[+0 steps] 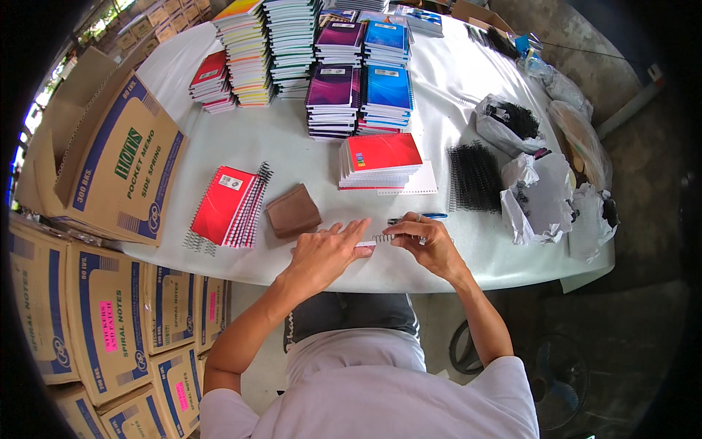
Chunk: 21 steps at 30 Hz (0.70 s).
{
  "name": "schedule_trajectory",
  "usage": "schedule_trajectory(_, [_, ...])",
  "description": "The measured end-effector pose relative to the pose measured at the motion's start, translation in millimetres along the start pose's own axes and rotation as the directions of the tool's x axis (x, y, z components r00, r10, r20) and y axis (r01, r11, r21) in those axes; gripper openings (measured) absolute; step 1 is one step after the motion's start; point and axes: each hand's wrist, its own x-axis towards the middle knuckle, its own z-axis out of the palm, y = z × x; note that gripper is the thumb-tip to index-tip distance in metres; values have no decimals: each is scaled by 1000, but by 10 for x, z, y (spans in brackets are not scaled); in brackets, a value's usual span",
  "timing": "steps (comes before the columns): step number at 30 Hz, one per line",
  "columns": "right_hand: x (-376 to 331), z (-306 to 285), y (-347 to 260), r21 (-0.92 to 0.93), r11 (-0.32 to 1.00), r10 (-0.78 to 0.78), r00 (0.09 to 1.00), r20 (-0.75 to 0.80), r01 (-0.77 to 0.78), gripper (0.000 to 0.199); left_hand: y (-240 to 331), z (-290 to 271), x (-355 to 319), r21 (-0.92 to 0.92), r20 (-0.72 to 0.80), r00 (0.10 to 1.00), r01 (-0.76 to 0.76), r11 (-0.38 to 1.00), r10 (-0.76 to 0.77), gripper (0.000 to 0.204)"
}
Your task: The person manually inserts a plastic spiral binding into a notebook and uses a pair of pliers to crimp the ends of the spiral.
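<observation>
My left hand (pixel 330 247) is closed on a small notebook (pixel 365 246), most of it hidden under the palm; only its pale edge shows. My right hand (pixel 428 245) pinches a dark spiral binding coil (pixel 383 238), whose end meets the notebook's edge. A blue pen (pixel 434 216) lies just beyond my right fingers. Close to my left hand sits a brown block (pixel 293 211). Left of that is a stack of red spiral notebooks (pixel 225 201) with coils sticking out. A pile of red-covered notebooks (pixel 380 152) rests farther off, loose white punched sheets (pixel 418 181) beside it.
Tall notebook stacks (pixel 292 44) in several colours fill the far side of the white-covered table (pixel 446 267). Black coils (pixel 474 175) and torn white wrappings (pixel 537 197) lie at right. An open carton (pixel 121 157) stands left, above stacked cartons (pixel 110 322). A fan (pixel 559 380) is at lower right.
</observation>
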Motion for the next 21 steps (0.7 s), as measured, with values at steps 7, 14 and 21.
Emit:
schedule_trajectory(7, [39, -73, 85, 127, 992, -31, 994, 108, 17, 23, -12, 5, 1, 14, 24, 1000, 18, 1000, -19, 58])
schedule_trajectory(14, [87, -78, 48, -196, 941, -260, 960, 105, 277, 21, -11, -15, 0, -4, 83, 996, 39, 999, -38, 61])
schedule_trajectory(21, [97, -172, 14, -76, 996, -29, 950, 311, 56, 21, -27, -11, -6, 7, 54, 998, 41, 999, -42, 61])
